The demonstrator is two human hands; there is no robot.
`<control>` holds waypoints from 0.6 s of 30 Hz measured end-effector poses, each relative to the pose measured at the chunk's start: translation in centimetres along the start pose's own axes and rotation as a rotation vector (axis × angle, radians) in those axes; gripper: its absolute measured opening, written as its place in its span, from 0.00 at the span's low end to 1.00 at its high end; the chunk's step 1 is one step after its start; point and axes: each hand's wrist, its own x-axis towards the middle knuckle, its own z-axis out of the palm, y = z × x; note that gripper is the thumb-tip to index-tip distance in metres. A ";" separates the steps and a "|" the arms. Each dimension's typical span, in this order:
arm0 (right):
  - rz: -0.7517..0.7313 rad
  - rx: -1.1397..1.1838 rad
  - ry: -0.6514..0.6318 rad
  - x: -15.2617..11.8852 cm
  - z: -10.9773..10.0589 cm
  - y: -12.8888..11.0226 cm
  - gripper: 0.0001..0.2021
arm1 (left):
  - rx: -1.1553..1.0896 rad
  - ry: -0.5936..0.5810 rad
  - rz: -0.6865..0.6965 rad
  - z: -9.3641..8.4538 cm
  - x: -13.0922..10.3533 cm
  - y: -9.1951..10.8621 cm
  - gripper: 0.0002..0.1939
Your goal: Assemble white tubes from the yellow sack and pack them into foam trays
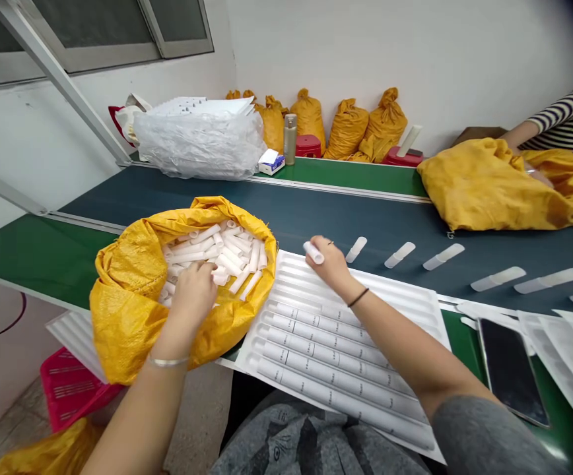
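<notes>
My left hand (pixel 195 290) reaches into an open yellow woven sack (pixel 118 284) heaped with short white plastic tubes (pixel 234 247). Its fingers curl down among the tubes; the fingertips are partly hidden, so I cannot make out what they grip. My right hand (pixel 333 264) is closed around one white tube (pixel 313 253), held tilted above the far part of a white grooved tray (pixel 291 264). Rows of printed white tubes (pixel 336 379) lie end to end in the tray's nearer grooves. My right forearm covers part of those rows.
Several translucent tubes (pixel 443 256) stand on the dark belt (pixel 316 214) beyond the tray. A phone (pixel 511 369) and stacked trays (pixel 564 356) lie at right. A co-worker's striped sleeve (pixel 568 109) reaches toward another yellow sack (pixel 494 188). A plastic-wrapped stack (pixel 197 138) sits far left.
</notes>
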 end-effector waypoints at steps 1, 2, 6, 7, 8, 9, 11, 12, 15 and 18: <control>0.077 -0.015 0.000 1.3 0.0 1.0 0.15 | 0.033 -0.022 -0.021 0.3 1.0 -1.0 0.18; 0.148 -0.027 -0.012 2.4 0.1 2.0 0.15 | 0.046 -0.050 -0.031 0.6 1.8 -1.8 0.18; 0.300 -0.052 -0.113 4.6 0.2 4.5 0.13 | 0.080 -0.152 -0.016 2.3 3.0 -3.4 0.13; 0.317 -0.060 -0.130 4.5 0.0 4.7 0.14 | 0.077 -0.168 0.000 2.7 3.0 -3.5 0.13; 0.329 -0.071 -0.142 4.1 -0.3 4.8 0.17 | 0.068 -0.180 0.016 3.0 2.9 -3.6 0.12; 0.333 -0.084 -0.151 3.5 -0.6 4.7 0.20 | 0.054 -0.190 0.033 3.2 2.9 -3.7 0.12; 0.300 -0.105 -0.174 1.5 -1.4 4.3 0.21 | 0.015 -0.196 0.064 3.4 2.8 -3.7 0.13; 0.261 -0.108 -0.197 0.1 -1.7 4.0 0.19 | -0.010 -0.192 0.077 3.3 2.7 -3.7 0.12; 0.102 -0.093 -0.312 -4.7 -2.1 3.2 0.10 | -0.123 -0.170 0.140 2.7 2.6 -2.7 0.09; -0.028 -0.064 -0.380 -8.6 -1.6 3.2 0.08 | -0.278 -0.136 0.237 1.5 1.6 -0.6 0.11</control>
